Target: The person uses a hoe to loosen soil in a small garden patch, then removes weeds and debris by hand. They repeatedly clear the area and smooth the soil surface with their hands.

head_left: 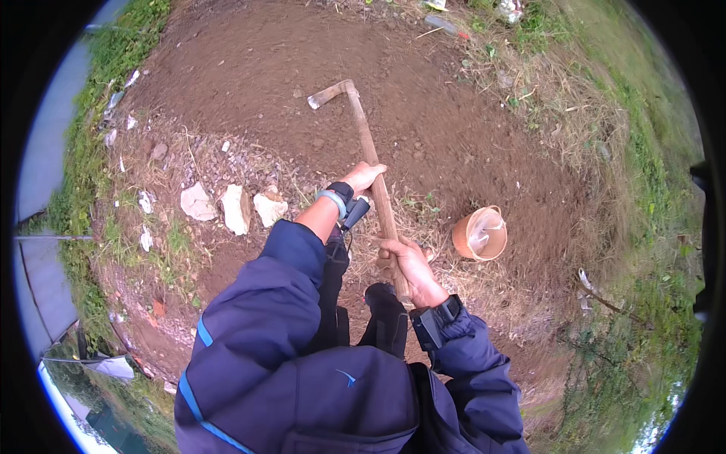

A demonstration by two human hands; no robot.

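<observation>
Both my hands are closed around the wooden handle of a hoe (366, 136). Higher up the shaft is my left hand (364, 177), while my right hand (412, 270) grips it near the butt end. The shaft slants away from me, and its metal blade (327, 95) points left over the bare brown soil (257, 68). I cannot tell whether the blade touches the ground. Right of the hoe, an orange-tan bucket (493, 246) stands on the ground with something whitish inside it.
Several pale stones (236, 209) lie in a row left of my left arm. Litter and green weeds (83, 181) line the left edge, beside a grey wall (47, 136). Dry grass (582, 113) borders the soil on the right. A plastic bottle (441, 24) lies at the far edge.
</observation>
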